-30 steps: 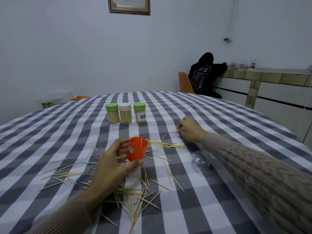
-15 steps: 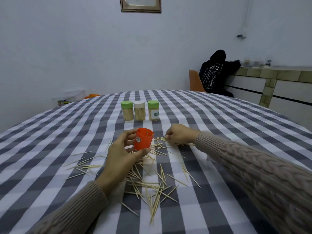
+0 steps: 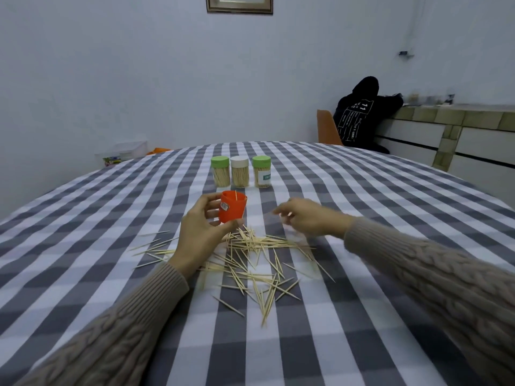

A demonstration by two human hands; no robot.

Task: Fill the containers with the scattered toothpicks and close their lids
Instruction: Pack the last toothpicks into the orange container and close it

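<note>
Three lidded containers stand filled far; left hand grasps the open orange container; right hand blurred, grip indeterminate; many toothpicks remain scattered.

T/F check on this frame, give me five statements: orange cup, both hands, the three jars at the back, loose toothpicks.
1. The left hand holds the orange cup. True.
2. The orange cup has its lid on. False: it is open at the top, with a toothpick standing up inside.
3. All three jars at the back have green lids. False: the left jar and right jar have green lids, the middle jar a white one.
4. Loose toothpicks lie on the tablecloth in front of the cup. True.
5. The right hand rests on a jar. False: it is beside the cup, above the toothpicks; motion blur hides its grip.
</note>
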